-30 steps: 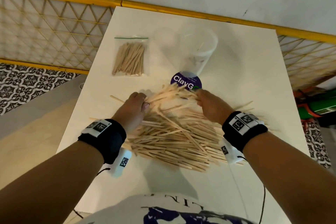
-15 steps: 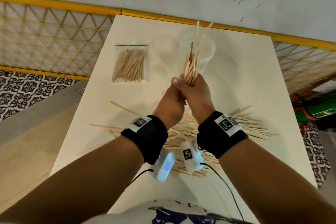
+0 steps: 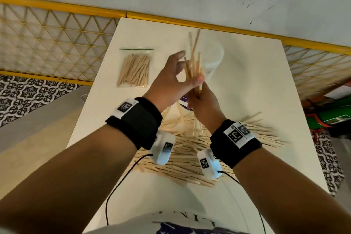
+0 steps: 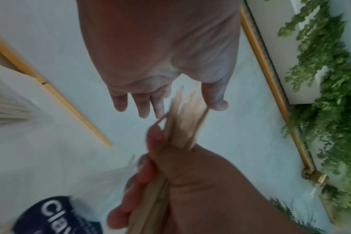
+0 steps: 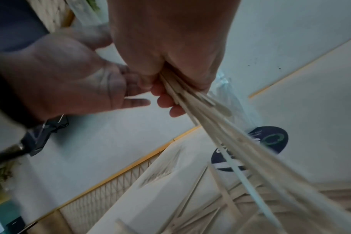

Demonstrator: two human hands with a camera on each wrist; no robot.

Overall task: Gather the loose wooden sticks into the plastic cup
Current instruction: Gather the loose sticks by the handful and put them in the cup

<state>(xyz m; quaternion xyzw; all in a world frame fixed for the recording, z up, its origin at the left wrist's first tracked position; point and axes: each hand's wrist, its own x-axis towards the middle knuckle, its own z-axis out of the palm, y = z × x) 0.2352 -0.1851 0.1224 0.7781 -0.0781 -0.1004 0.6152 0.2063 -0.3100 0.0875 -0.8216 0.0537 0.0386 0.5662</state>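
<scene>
White table (image 3: 256, 85): R hand (image 3: 204, 104) fist-grips sticks (image 3: 193, 62); L hand (image 3: 169, 80) fingers spread; label (image 4: 50, 216) "Clay".

- My right hand (image 3: 204, 104) covers the middle of the bundle of sticks (image 3: 193, 62) and most of the cup's purple label (image 3: 184, 99).
- My wrists hide part of the loose pile (image 3: 186, 159) on the desk (image 3: 256, 85).
- Both wrist views are motion-blurred; the sticks smear there.
- The label text is cut off.
</scene>
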